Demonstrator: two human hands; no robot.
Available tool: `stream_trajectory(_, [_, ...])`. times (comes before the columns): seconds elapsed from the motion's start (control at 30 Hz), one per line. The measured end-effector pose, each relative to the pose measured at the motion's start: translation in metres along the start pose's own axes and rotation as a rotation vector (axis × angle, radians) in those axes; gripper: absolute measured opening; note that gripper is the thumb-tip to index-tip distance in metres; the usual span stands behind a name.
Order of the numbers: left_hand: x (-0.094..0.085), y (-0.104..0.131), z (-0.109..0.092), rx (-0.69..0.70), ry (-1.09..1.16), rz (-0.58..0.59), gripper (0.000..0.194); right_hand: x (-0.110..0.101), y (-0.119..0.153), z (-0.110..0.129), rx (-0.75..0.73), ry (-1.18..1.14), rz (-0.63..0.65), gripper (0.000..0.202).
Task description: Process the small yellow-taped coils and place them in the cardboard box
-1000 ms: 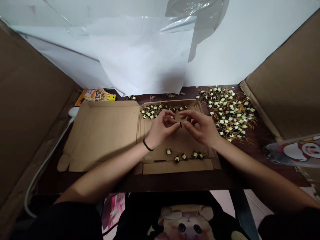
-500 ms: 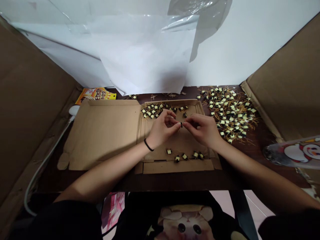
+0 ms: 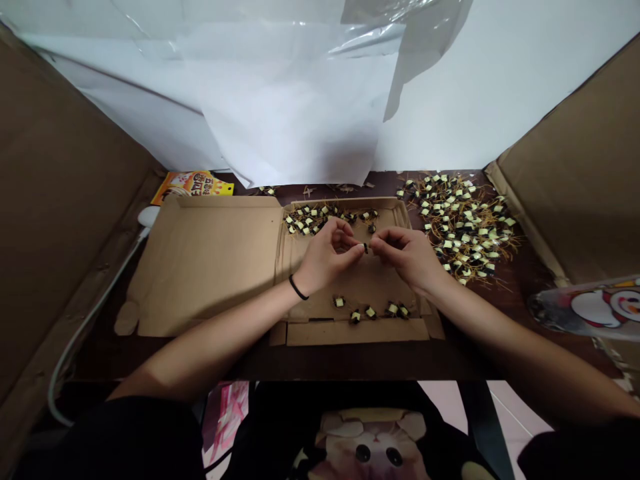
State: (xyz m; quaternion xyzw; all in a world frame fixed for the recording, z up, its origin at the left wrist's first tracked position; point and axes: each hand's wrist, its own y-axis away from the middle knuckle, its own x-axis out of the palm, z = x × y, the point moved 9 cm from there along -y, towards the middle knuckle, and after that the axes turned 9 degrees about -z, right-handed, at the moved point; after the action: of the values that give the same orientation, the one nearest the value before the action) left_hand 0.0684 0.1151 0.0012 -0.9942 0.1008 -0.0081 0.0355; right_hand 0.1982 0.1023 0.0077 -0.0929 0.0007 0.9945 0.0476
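Observation:
Over the open cardboard box, my left hand (image 3: 327, 257) pinches a small black component (image 3: 365, 248) between thumb and forefinger. My right hand (image 3: 407, 257) is closed in a pinch just to its right; what its fingertips grip is too small to make out. Similar components with black bodies, pale yellow tops and thin copper-coloured wires lie around. A cluster of them (image 3: 305, 219) sits at the back of the box's right half. Several loose ones (image 3: 370, 312) lie near its front edge. A large heap (image 3: 465, 227) spreads over the table to the right.
The box's flat left panel (image 3: 215, 260) lies on the dark table (image 3: 350, 363). A yellow-orange snack packet (image 3: 195, 185) and a white cable (image 3: 90, 340) are at left. A clear printed bottle or cup (image 3: 590, 307) lies at right. Cardboard walls (image 3: 575, 160) stand on both sides.
My right fingertips have drawn slightly right, away from the component, leaving a wider gap. My left hand keeps its pinch almost in place. The view has shifted slightly.

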Motion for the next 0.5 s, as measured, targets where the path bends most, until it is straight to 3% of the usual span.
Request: stream_trajectory(0.5, [0.0034,0.0020,-0.0016,-0.028,0.119,0.020,0.032,0.0023,-0.0032,-0.0091,0.100,-0.146,-0.010,0.039])
